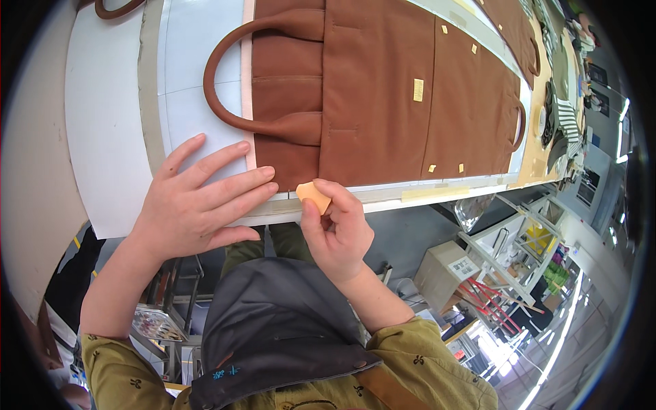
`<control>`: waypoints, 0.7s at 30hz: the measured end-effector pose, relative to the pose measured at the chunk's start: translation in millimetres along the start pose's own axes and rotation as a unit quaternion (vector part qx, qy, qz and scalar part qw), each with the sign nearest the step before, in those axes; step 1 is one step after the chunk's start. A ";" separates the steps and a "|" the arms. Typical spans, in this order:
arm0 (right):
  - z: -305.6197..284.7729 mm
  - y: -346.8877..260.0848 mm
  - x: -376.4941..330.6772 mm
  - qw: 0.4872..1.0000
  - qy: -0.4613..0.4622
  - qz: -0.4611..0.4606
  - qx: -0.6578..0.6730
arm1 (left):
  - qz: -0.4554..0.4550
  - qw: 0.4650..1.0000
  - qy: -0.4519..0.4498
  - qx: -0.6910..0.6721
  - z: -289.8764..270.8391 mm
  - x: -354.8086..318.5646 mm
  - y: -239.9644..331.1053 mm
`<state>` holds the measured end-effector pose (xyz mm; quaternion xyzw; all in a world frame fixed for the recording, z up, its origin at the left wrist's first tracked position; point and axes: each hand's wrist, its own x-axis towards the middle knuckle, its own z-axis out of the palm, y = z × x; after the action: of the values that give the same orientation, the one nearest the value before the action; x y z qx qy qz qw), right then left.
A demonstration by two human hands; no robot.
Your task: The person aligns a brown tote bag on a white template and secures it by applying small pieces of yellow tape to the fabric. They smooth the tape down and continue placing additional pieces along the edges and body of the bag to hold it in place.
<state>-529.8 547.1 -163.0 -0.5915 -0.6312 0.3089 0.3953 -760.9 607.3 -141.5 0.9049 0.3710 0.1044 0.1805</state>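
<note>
A brown leather bag panel (376,82) lies flat on the white work table, with a rounded handle (217,75) curving out at its left end and another handle (521,123) at its right end. My left hand (198,198) rests with fingers spread, its fingertips on the panel's near left corner and the pink strip (249,102) along its edge. Beside those fingertips, my right hand (339,225) pinches a small yellow-orange piece (313,196) between thumb and forefinger at the table's near edge. What that piece is made of I cannot make out.
Small yellow tape pieces (418,90) dot the panel. More brown leather (502,27) lies at the far right, with striped cloth (566,119) farther along the table. Below stand a cardboard box (444,273) and a metal rack (502,253). A tray (158,322) sits under the table at left.
</note>
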 end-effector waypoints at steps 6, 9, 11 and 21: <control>0.0 -1.8 0.8 1.000 -0.006 0.006 0.006 | 0.007 1.000 -0.003 0.007 0.6 1.0 0.0; -2.8 -5.2 5.2 1.000 -0.014 -0.001 0.015 | 0.004 1.000 -0.008 0.005 -3.2 0.6 1.3; -7.8 -5.5 6.1 0.999 -0.020 0.007 0.036 | 0.001 1.000 -0.011 0.003 -6.2 1.9 2.5; -98.0 12.8 44.0 0.986 0.019 0.109 0.125 | 0.018 0.998 -0.027 0.058 -11.4 9.3 7.2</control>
<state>-438.1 584.4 -119.4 -0.6087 -0.5116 0.4151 0.4421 -753.4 612.0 -127.6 0.9228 0.3550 0.0616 0.1362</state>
